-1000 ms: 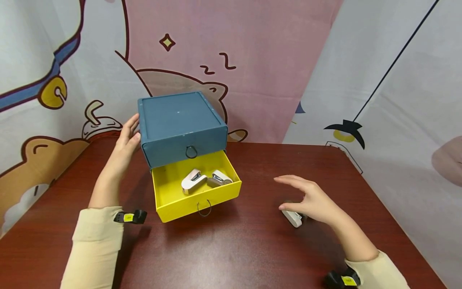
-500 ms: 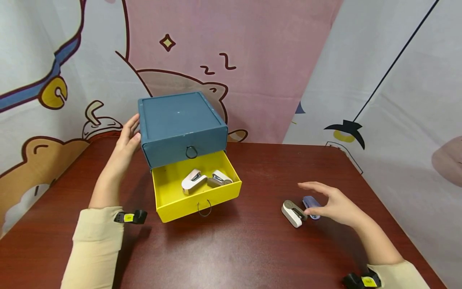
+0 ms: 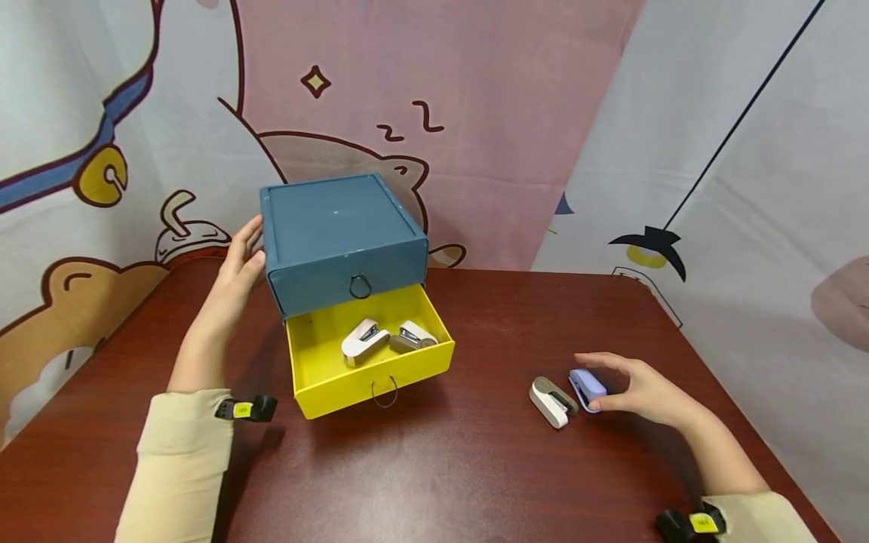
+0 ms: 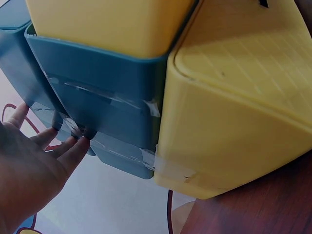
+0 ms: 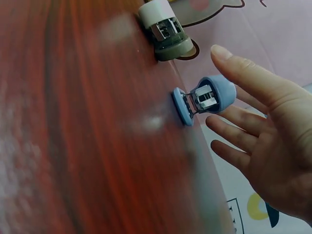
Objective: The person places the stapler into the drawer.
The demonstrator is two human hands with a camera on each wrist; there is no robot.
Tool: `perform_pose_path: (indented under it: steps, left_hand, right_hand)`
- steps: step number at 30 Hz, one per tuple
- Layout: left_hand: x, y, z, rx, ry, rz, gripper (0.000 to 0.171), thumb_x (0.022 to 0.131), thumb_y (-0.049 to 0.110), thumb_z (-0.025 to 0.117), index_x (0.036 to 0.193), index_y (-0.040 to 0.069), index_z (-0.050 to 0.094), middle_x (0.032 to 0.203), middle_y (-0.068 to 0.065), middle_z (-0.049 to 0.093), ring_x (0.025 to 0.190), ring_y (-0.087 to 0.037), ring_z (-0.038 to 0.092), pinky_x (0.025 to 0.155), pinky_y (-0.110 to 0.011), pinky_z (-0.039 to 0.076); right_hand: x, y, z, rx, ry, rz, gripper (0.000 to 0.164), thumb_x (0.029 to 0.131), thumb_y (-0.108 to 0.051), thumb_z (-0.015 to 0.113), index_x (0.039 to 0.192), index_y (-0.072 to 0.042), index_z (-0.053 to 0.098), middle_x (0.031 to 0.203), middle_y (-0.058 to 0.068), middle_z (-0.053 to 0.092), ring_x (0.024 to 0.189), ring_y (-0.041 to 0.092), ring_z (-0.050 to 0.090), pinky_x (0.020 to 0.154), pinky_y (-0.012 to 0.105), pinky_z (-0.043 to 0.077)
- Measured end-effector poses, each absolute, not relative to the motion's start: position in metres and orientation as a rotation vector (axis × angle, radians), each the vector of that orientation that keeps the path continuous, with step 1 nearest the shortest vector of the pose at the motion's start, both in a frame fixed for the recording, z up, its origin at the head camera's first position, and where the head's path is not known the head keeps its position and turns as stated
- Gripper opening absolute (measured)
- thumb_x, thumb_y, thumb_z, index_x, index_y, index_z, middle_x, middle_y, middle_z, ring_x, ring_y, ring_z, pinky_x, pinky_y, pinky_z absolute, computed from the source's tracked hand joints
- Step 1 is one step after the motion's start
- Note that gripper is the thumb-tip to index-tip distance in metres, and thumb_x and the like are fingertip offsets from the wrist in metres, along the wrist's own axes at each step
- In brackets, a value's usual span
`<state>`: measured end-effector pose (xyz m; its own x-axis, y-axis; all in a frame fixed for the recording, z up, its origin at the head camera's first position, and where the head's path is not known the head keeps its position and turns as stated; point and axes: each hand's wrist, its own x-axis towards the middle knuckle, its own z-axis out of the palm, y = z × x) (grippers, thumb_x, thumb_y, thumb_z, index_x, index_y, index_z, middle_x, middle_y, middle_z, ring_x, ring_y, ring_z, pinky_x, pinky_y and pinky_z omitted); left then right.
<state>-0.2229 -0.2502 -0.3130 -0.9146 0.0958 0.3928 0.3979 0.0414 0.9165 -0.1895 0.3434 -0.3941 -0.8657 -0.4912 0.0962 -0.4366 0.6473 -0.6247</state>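
A two-drawer box has a blue upper drawer point(image 3: 342, 226) and a yellow lower drawer point(image 3: 373, 388) pulled out. My left hand point(image 3: 234, 275) rests its extended fingertips point(image 4: 78, 146) against the blue side. Two white-and-grey staplers lie in the yellow drawer, a left one point(image 3: 364, 342) and a right one point(image 3: 414, 336). On the table at right is a light purple stapler point(image 3: 587, 389), also seen in the right wrist view. My right hand point(image 3: 645, 388) surrounds it with thumb and fingers spread; the thumb shows apart from it in the right wrist view.
A white-and-grey stapler point(image 3: 553, 402) lies on the table just left of the purple one. The reddish-brown table point(image 3: 475, 467) runs back to a cartoon-printed cloth point(image 3: 502, 136). Each wrist wears a black band, such as the left band point(image 3: 247, 409).
My right hand has moved right, from over the white-and-grey stapler to around the purple stapler, which now shows plainly. My left hand and the drawers have stayed in place.
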Motion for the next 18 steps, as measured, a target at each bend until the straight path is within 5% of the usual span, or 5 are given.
perform_pose_path:
  steps: [18]
  left_hand:
    - [-0.2228,-0.2503,-0.3130,-0.519,-2.065,-1.997,0.066,0.099,0.033,0.046,0.154,0.019,0.014,0.159,-0.009,0.005,0.142,-0.026,0.010,0.112,-0.051,0.008]
  right_hand:
    - [-0.1902,0.3481,-0.4016,-0.746,2.702,-1.079,0.059,0.079,-0.022,0.080,0.131,-0.005,0.058,0.121,0.010,0.060,0.102,0.010,0.054,0.080,0.029,0.048]
